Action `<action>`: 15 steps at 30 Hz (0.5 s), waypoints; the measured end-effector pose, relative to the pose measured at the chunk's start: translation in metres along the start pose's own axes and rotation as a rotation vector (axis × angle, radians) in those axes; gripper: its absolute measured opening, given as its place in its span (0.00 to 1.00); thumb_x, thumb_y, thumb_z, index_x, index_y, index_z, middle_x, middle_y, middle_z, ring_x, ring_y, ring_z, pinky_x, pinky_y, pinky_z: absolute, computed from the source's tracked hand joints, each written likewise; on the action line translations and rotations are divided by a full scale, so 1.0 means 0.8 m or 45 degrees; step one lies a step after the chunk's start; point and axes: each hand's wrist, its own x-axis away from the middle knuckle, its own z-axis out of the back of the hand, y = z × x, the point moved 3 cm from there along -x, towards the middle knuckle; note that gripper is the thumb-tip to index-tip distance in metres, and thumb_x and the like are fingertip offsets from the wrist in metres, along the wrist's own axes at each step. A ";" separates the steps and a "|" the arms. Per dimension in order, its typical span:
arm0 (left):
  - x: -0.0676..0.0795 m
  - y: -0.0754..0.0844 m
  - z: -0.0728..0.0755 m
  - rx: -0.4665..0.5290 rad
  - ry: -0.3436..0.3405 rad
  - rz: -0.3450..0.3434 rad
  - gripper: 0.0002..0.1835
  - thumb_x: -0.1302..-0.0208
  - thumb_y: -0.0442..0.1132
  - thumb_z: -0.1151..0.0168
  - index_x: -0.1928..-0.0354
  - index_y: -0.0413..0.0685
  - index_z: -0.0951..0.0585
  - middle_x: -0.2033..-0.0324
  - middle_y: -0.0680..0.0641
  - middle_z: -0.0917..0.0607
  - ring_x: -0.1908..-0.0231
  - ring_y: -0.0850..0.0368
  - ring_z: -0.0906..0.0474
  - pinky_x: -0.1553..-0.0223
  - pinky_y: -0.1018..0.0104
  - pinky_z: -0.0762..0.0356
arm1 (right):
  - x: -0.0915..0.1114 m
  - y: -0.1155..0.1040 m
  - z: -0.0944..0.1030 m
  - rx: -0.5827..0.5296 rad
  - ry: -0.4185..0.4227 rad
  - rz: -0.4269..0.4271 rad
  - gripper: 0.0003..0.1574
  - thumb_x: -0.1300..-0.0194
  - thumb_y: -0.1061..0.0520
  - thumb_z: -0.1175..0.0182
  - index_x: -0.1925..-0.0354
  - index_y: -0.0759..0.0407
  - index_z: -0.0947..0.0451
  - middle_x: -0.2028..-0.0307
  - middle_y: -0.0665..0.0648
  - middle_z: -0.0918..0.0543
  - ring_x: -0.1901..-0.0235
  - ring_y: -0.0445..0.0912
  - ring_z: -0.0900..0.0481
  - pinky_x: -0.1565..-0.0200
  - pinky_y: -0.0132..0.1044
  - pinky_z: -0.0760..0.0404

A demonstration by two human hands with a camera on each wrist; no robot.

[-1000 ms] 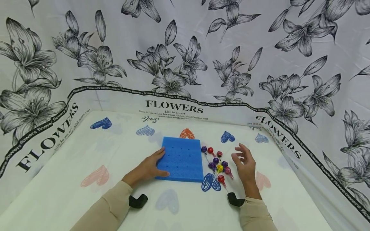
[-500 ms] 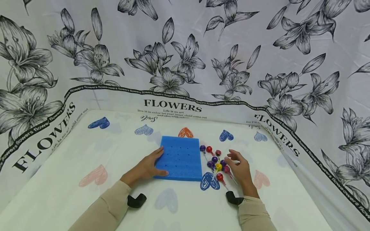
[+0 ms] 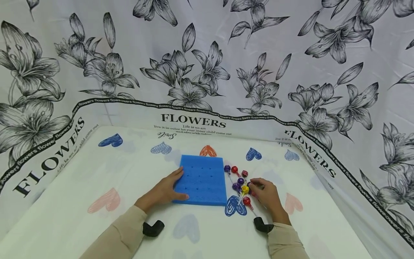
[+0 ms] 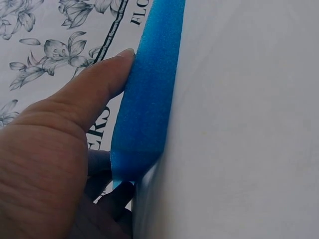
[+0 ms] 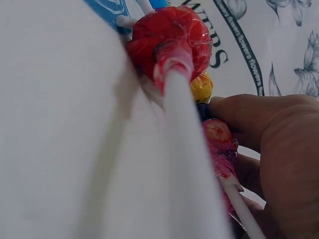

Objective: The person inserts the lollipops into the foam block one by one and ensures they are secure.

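Observation:
A blue foam board [image 3: 207, 181] with rows of small holes lies flat on the cloth. My left hand [image 3: 161, 190] holds its left side, the thumb over the near left corner; in the left wrist view the other fingers bend against the board's end. To the right, several wrapped lollipops lie in a loose cluster, among them a yellow lollipop [image 3: 245, 189] and a red lollipop [image 3: 247, 201]. My right hand [image 3: 268, 196] pinches a dark purple lollipop [image 5: 203, 110] at the cluster's right side, mostly hidden by the fingers. A pink lollipop [image 5: 219, 142] sits beside the thumb.
White cloth [image 3: 129, 169] printed with hearts covers the table. Behind it and along the sides hangs a flower-printed curtain [image 3: 226, 72]. Two purple lollipops and two red ones lie between the board and my right hand. Black wrist pieces [image 3: 153, 228] show below both hands.
My right hand has come down and left from above the cloth to the lollipops, its fingers closing at the purple one. The left hand stays on the foam board.

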 end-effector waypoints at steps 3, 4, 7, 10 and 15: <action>-0.003 0.001 -0.002 -0.001 -0.001 -0.001 0.56 0.50 0.57 0.26 0.26 0.40 0.45 0.26 0.46 0.50 0.28 0.43 0.56 0.33 0.46 0.51 | 0.002 0.001 0.006 -0.036 0.045 -0.002 0.16 0.35 0.54 0.35 0.50 0.57 0.17 0.61 0.52 0.16 0.62 0.48 0.23 0.56 0.43 0.24; -0.004 0.002 -0.003 0.002 -0.001 -0.002 0.56 0.51 0.57 0.26 0.26 0.41 0.45 0.26 0.46 0.50 0.28 0.43 0.56 0.33 0.46 0.51 | 0.003 0.002 0.008 -0.061 0.072 -0.007 0.16 0.35 0.54 0.35 0.50 0.58 0.17 0.60 0.53 0.16 0.61 0.48 0.22 0.56 0.42 0.24; -0.006 0.002 -0.004 0.005 -0.007 -0.008 0.57 0.50 0.58 0.26 0.26 0.41 0.45 0.26 0.45 0.50 0.28 0.42 0.56 0.33 0.45 0.51 | 0.004 0.001 0.013 -0.160 0.159 -0.035 0.17 0.35 0.55 0.36 0.49 0.58 0.18 0.58 0.54 0.17 0.59 0.49 0.19 0.56 0.39 0.21; -0.004 0.001 -0.003 -0.008 -0.006 0.003 0.57 0.51 0.59 0.26 0.26 0.41 0.45 0.26 0.45 0.50 0.28 0.42 0.56 0.33 0.44 0.50 | 0.004 -0.001 0.014 -0.238 0.228 -0.031 0.17 0.35 0.55 0.36 0.49 0.59 0.18 0.54 0.55 0.18 0.59 0.50 0.18 0.58 0.34 0.20; -0.002 -0.003 -0.001 -0.008 -0.001 0.016 0.57 0.51 0.59 0.26 0.26 0.40 0.45 0.26 0.43 0.50 0.29 0.40 0.56 0.34 0.42 0.50 | 0.002 -0.007 0.017 -0.370 0.316 0.026 0.17 0.35 0.58 0.36 0.49 0.63 0.19 0.54 0.58 0.19 0.60 0.52 0.17 0.59 0.25 0.22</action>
